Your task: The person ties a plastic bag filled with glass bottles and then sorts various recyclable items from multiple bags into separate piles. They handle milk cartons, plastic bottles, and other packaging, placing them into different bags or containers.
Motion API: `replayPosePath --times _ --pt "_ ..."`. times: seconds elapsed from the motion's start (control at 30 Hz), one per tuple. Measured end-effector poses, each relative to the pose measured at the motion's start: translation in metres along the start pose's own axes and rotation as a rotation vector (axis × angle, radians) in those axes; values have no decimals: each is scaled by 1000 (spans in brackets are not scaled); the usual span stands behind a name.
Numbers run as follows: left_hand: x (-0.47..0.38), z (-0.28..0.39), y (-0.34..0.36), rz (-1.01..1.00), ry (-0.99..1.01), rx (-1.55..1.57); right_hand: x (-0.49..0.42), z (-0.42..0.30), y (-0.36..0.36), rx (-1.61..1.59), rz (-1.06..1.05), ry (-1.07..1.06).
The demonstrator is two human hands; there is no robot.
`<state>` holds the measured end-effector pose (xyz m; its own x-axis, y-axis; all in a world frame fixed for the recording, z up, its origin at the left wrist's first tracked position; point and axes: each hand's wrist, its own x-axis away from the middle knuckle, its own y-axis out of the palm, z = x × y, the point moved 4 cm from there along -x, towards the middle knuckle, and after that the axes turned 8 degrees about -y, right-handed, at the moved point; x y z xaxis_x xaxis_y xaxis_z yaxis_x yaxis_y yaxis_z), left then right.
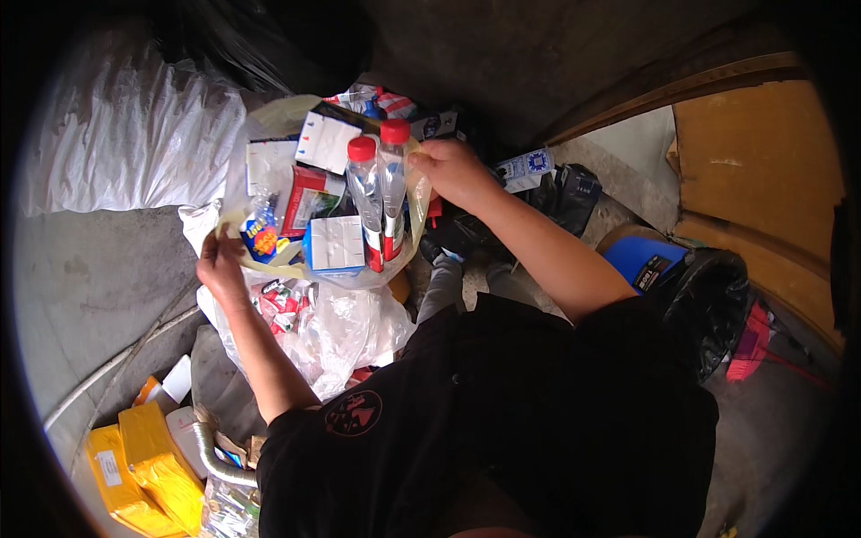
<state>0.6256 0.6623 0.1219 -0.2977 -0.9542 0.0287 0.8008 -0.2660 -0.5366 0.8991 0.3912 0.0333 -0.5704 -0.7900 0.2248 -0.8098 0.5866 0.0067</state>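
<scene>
A translucent yellowish plastic bag (420, 195) is spread wide at the mouth between my two hands. My left hand (222, 265) grips its near left rim. At the right side of the rim, my right hand (451, 168) holds the edge between thumb and fingers. Inside lean two clear plastic bottles (365, 191) with red caps. Around them are white cardboard pieces (329, 142), a red printed packet (311, 202), a blue-and-white box (335, 243) and a blue wrapper (262, 235). The bottom of the bag is hidden by its contents.
Below the bag, clear plastic bags (336, 329) hold wrappers. White woven sacking (141, 134) stands at upper left. Yellow wrapped parcels (158, 457) and a flexible metal hose (212, 450) lie lower left. To the right are a black-lined bin (713, 302), a pink dustpan (748, 346) and a wooden panel (753, 155).
</scene>
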Motion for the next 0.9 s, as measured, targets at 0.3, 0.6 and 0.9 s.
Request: replayPosePath --times 0.3,0.6,0.9 --pt "-7 -19 47 -200 -94 -81 25 18 -35 349 118 -116" --pt "-11 46 101 -45 189 -89 -3 42 -90 -37 321 -171" --pt "27 23 140 -331 14 -315 -8 76 -141 319 348 147"
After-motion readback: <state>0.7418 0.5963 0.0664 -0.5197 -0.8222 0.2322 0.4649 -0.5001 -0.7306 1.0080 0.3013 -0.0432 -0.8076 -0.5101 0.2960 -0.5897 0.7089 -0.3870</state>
